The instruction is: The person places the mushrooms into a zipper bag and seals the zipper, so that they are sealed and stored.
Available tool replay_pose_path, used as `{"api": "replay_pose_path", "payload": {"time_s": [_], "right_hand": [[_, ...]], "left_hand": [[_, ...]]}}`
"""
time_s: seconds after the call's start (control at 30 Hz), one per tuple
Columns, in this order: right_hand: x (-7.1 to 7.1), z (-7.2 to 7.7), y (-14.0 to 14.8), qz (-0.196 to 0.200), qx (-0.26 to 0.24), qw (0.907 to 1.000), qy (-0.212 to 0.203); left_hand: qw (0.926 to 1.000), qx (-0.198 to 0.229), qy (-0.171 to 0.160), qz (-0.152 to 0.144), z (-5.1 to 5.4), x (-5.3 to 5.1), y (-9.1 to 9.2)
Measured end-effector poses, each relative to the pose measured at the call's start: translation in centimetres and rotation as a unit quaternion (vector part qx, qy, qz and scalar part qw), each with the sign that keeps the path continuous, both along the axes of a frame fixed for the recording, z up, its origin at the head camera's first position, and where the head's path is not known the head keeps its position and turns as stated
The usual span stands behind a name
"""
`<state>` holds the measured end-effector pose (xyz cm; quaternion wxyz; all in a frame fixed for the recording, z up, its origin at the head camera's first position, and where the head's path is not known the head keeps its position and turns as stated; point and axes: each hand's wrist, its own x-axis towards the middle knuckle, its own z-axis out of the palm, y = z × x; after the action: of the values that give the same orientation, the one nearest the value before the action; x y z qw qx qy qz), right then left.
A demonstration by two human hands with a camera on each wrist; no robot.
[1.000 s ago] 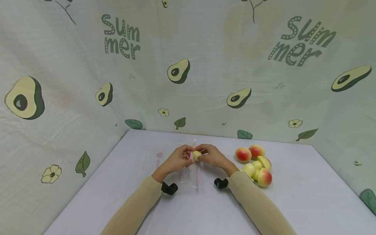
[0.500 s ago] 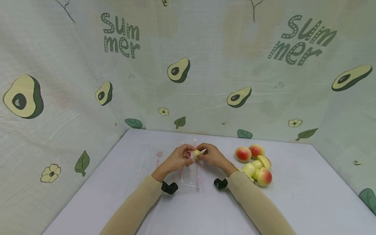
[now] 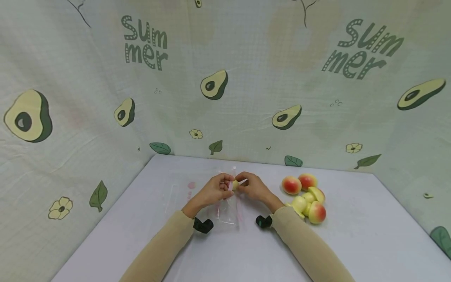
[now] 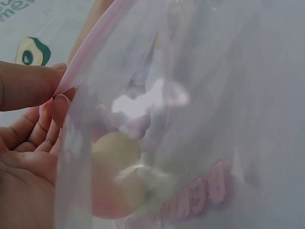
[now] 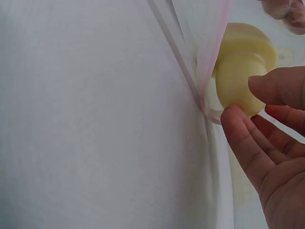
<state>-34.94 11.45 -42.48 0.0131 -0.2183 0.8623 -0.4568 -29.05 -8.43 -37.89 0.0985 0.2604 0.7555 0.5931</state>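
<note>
My left hand [image 3: 211, 190] pinches the pink edge of a clear plastic zip bag [image 3: 227, 215] between thumb and finger, seen closely in the left wrist view. The thumb and fingers of my right hand [image 3: 257, 188] grip the pale yellow stem of a toy mushroom [image 5: 238, 81]. The mushroom's cap is inside the bag mouth, with the stem end toward my right fingers. Through the hazy plastic in the left wrist view, the mushroom [image 4: 116, 176] shows pale yellow with a reddish tint. Pink lettering is printed on the bag.
Several red-and-yellow toy mushrooms [image 3: 318, 212] lie in a group right of my right forearm. More clear plastic with pink print [image 3: 191, 185] lies flat on the white table [image 3: 366, 219] at left. A printed cloth [image 3: 246, 51] stands behind and at both sides.
The mushroom has moved slightly left, farther into the bag mouth, so less of it shows between my hands. Both hands stay almost in place.
</note>
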Motion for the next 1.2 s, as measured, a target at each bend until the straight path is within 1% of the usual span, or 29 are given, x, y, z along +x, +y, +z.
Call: {"api": "replay_pose_path", "payload": {"time_s": [0.27,0.57,0.67,0.77,0.9,1.03,1.2], "right_hand": [[0.1,0.0,0.0,0.029,-0.035,0.9988,-0.018],[0.2,-0.1,0.1,0.03,-0.026,0.9987,-0.031],[0.3,0.1,0.3,0.03,-0.018,0.9988,-0.033],[0.6,0.7,0.7,0.021,-0.004,0.9993,-0.03],[1.3,1.8,1.2,0.011,0.024,0.9996,-0.013],[2.0,3.0,1.7,0.02,0.047,0.9986,0.011],[3.1,4.2,2.8,0.031,0.066,0.9969,0.028]], "left_hand": [[1.0,-0.001,0.009,-0.003,0.0,0.0,0.0],[0.9999,-0.005,0.009,0.004,0.1,0.1,0.0],[0.9999,-0.005,0.01,0.007,0.1,0.1,0.0],[0.9999,-0.006,0.013,0.01,0.0,0.0,0.0],[0.9998,-0.004,0.015,0.015,-0.1,0.0,0.0],[0.9997,0.001,0.014,0.019,-0.3,-0.1,0.1],[0.9996,-0.007,0.013,0.023,-0.4,-0.1,0.0]]}}
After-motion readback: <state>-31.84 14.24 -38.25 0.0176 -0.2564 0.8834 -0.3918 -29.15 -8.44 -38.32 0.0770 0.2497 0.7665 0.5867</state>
